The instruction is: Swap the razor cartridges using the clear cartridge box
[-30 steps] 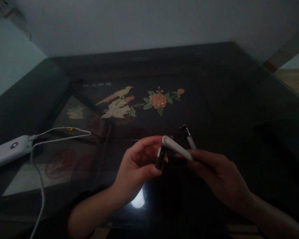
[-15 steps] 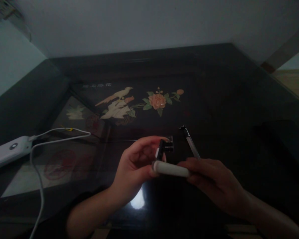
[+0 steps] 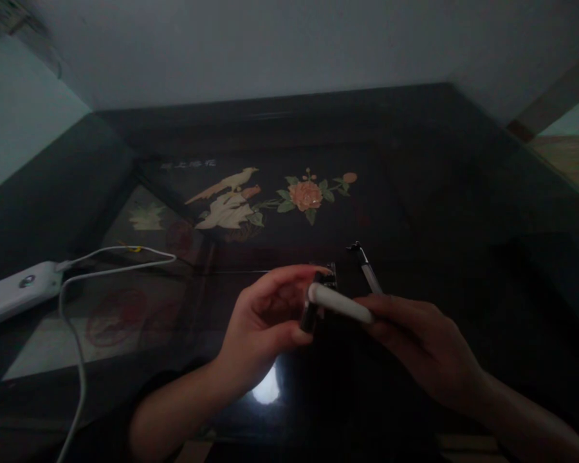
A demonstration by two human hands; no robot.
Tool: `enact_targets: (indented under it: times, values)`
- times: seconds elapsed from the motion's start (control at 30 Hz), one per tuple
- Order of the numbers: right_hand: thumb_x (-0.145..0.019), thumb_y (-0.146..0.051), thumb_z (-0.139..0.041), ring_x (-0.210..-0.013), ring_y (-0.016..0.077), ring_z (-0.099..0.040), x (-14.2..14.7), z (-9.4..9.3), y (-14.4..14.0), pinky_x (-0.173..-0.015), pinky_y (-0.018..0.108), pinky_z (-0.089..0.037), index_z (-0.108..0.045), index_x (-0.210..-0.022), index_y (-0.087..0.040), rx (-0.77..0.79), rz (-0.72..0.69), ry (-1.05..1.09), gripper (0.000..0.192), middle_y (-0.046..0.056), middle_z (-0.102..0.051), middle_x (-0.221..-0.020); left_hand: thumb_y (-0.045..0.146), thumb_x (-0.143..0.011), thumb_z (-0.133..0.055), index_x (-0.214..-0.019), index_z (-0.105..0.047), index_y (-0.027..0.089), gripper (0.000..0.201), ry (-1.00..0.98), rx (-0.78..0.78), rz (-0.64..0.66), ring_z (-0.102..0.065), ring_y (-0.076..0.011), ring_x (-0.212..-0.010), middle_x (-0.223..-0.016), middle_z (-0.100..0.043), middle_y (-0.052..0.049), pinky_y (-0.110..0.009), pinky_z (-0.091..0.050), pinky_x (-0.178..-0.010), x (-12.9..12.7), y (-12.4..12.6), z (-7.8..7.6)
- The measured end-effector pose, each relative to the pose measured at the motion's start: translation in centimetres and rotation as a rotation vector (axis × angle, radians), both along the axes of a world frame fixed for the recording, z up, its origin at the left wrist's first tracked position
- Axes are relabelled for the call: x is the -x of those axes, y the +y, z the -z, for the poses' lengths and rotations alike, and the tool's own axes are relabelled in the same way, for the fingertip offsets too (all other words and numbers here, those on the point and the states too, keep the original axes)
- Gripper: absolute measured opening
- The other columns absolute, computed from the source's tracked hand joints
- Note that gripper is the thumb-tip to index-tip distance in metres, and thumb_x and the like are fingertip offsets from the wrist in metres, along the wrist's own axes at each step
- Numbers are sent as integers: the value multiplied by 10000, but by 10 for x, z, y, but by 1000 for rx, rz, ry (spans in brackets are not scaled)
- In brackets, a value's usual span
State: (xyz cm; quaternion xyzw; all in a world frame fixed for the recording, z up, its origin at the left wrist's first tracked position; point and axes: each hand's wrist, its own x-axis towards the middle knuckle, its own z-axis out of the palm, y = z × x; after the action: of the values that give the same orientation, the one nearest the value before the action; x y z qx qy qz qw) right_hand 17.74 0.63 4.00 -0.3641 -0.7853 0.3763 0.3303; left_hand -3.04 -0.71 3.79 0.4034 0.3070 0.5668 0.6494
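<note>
My left hand [image 3: 265, 328] pinches a small dark flat piece [image 3: 309, 316] on edge between thumb and fingers. Its kind is too dim to make out. My right hand [image 3: 419, 334] is closed around the near end of a white, round-tipped stick [image 3: 342, 302]. The stick's tip meets the dark piece's upper part, or passes in front of it. A small clear and black item [image 3: 330, 273] shows just beyond my left fingertips. Above my right fingers, a slim silver-handled tool with a black hooked head [image 3: 364, 260] lies on the table, its near end hidden.
A white power bank [image 3: 19, 292] with a white cable [image 3: 77, 334] lies on the left of the dark glossy table [image 3: 439, 193]. A bird-and-flower picture [image 3: 270, 199] shows in the tabletop. A dim dark object [image 3: 550, 283] lies at right. The wall [image 3: 280, 51] rises behind.
My right hand has brought the white stick's tip up and slightly right, from near my left thumb to the dark piece's upper part. The dark piece now stands more upright.
</note>
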Motion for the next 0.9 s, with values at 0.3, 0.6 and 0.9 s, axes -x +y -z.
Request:
enact_targets:
  times: [0.3, 0.6, 0.9]
  values:
    - [-965, -232, -512, -585, 87, -651, 1, -2, -2, -547, 148, -500, -659, -1050, -252, -60, -143, 26, 171, -28, -723, -763, 234, -751, -792, -1085, -717, 262, 344, -23, -29, -5, -591, -83, -667, -799, -698, 14, -151, -502, -660, 1, 0, 4]
    - [-898, -103, -511, -639, 110, -689, 5, 0, -1, -564, 163, -524, -678, -1054, -259, -1, 26, 33, 276, -30, -733, -770, 277, -674, -851, -1060, -734, 286, 403, -3, -15, 20, -574, -86, -609, -742, -688, 20, -168, -488, -599, 4, -3, 5]
    - [-882, -164, -564, -572, 91, -625, 4, -8, -2, -511, 153, -472, -699, -964, -257, 157, 146, 120, 182, -34, -682, -686, 413, -701, -816, -1033, -731, 230, 389, -70, 96, -48, -478, -75, -564, -706, -616, 11, -179, -415, -551, -2, 4, -3]
